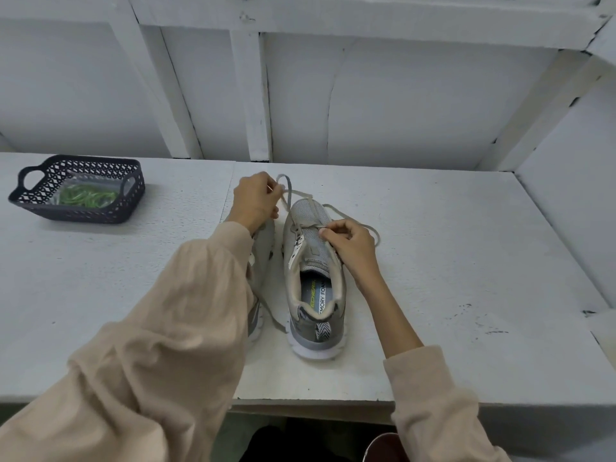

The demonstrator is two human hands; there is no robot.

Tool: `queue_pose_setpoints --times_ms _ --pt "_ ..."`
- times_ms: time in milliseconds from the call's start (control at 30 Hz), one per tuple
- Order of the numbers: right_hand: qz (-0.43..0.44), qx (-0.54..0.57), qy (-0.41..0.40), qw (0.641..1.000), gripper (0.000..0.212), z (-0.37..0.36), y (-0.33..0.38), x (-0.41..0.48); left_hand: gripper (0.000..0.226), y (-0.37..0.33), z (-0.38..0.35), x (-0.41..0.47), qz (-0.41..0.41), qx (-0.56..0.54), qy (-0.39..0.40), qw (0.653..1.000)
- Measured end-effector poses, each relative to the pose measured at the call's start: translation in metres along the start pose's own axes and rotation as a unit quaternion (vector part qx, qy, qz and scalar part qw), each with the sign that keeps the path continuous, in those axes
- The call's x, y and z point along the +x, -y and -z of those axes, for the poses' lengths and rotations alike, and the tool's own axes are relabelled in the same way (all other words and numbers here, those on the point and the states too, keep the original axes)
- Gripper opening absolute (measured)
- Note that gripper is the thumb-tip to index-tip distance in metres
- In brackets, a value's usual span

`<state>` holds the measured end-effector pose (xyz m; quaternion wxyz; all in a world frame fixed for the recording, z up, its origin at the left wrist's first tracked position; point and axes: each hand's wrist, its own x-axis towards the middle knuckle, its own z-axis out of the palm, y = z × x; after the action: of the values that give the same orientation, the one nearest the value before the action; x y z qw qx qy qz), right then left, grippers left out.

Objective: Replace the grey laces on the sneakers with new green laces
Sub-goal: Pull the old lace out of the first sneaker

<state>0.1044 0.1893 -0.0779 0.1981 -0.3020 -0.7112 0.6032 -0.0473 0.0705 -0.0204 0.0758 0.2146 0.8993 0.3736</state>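
Two grey sneakers stand on the white table, toes pointing away from me. The right sneaker is in full view, with a grey lace still threaded only near its toe. My left hand pinches a loop of that lace just left of the toe. My right hand pinches the lace at an eyelet on the shoe's right side. The left sneaker is mostly hidden behind my left sleeve. The green laces lie in a dark basket at the far left.
A loose grey lace end trails on the table between the two sneakers. White wall panels and wooden posts rise right behind the table, and a side wall closes off the right. The table's front edge is near me.
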Motion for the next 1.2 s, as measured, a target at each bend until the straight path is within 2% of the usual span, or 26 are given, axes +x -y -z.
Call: queue_pose_setpoints --times_ms 67,167,233,367,433,500,567,633,667,767,833,867,933,1033,1067,1133,1200 --pt "0.003 -0.011 -0.005 1.000 0.008 -0.002 -0.001 0.000 0.030 0.000 -0.003 -0.001 -0.004 0.085 0.081 0.993" --pt "0.000 -0.028 -0.022 0.999 0.022 -0.003 -0.002 0.000 0.029 0.004 -0.013 -0.006 -0.017 0.132 0.148 0.980" --pt "-0.006 -0.027 -0.019 0.999 0.026 -0.002 -0.002 0.000 0.020 0.004 -0.015 -0.007 -0.031 0.118 0.126 0.984" --pt "-0.013 -0.010 -0.015 1.000 0.028 0.000 -0.004 -0.002 0.014 -0.001 -0.008 -0.007 0.003 -0.045 -0.025 0.999" --pt "-0.015 -0.007 -0.020 1.000 0.030 -0.001 -0.005 -0.002 0.018 -0.002 -0.003 -0.005 0.002 -0.056 -0.051 0.997" --pt "-0.018 -0.005 -0.024 1.000 0.034 -0.001 -0.006 -0.003 0.026 -0.004 -0.002 -0.005 -0.015 0.028 -0.007 0.999" --pt "-0.021 0.001 -0.026 0.999 0.036 -0.002 -0.006 -0.003 0.027 -0.005 -0.006 -0.008 -0.023 0.120 0.087 0.989" --pt "-0.023 0.003 -0.027 0.999 0.036 -0.002 -0.005 -0.003 0.024 -0.002 -0.016 -0.009 -0.010 0.106 0.159 0.982" --pt "-0.024 0.005 -0.026 0.999 0.035 -0.002 -0.005 -0.004 0.024 0.000 -0.019 -0.009 -0.004 0.073 0.159 0.984" --pt "-0.030 0.022 -0.021 0.999 0.033 0.000 -0.004 -0.006 0.018 0.004 -0.023 -0.004 0.004 -0.024 0.039 0.999" --pt "-0.025 0.025 -0.018 0.999 0.033 0.000 -0.005 -0.006 0.010 0.002 -0.017 -0.004 0.018 -0.104 -0.041 0.994" --pt "-0.022 0.023 -0.018 0.999 0.033 0.000 -0.006 -0.007 0.010 0.001 -0.013 -0.005 0.019 -0.126 -0.056 0.990" --pt "-0.018 0.016 -0.020 0.999 0.033 -0.001 -0.006 -0.007 0.016 -0.002 -0.008 -0.006 0.026 -0.111 -0.020 0.993" --pt "-0.015 0.009 -0.026 1.000 0.031 -0.002 -0.007 -0.006 0.026 -0.003 -0.010 -0.011 0.042 -0.005 0.127 0.991" --pt "-0.013 0.007 -0.026 1.000 0.031 -0.002 -0.008 -0.006 0.027 -0.001 -0.013 -0.011 0.044 0.014 0.154 0.987" --pt "-0.008 0.004 -0.022 1.000 0.031 -0.002 -0.009 -0.006 0.026 0.002 -0.017 -0.010 0.042 0.014 0.155 0.987" --pt "-0.006 0.004 -0.020 1.000 0.031 -0.001 -0.010 -0.007 0.028 0.001 -0.019 -0.010 0.041 -0.041 0.114 0.992"
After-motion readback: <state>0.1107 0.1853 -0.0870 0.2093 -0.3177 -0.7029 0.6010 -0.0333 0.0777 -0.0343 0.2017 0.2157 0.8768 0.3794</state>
